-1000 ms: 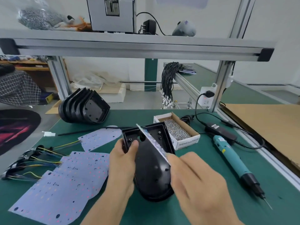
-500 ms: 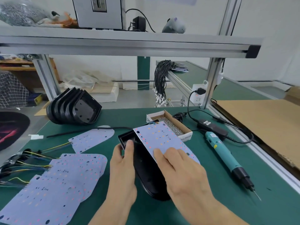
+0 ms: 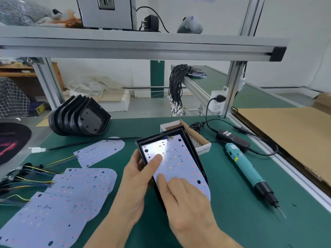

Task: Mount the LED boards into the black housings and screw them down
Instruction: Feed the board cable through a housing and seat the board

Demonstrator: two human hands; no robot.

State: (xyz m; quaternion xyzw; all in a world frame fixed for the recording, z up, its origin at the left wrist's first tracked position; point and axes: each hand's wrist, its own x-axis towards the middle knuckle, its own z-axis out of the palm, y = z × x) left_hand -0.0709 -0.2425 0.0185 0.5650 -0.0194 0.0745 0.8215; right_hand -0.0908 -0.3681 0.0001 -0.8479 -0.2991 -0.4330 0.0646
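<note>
A black housing (image 3: 192, 149) lies on the green mat in front of me, open side up. A white LED board (image 3: 180, 163) lies inside it, its near end sticking out past the housing. My left hand (image 3: 138, 178) grips the housing's left edge, thumb pressed on the board. My right hand (image 3: 186, 203) touches the board's near part with straight fingers. A teal electric screwdriver (image 3: 249, 174) lies to the right. A small cardboard box of screws (image 3: 197, 142) stands just behind the housing.
Several loose LED boards (image 3: 59, 203) with coloured wires (image 3: 26, 178) lie at the left. A stack of black housings (image 3: 78, 117) sits at the back left. The screwdriver's power brick (image 3: 232, 138) and cord lie at the right. An aluminium frame beam (image 3: 143, 49) crosses overhead.
The LED board has gone from tilted above the housing to lying flat inside it. My left thumb has moved onto the board and my right fingers now press its near part.
</note>
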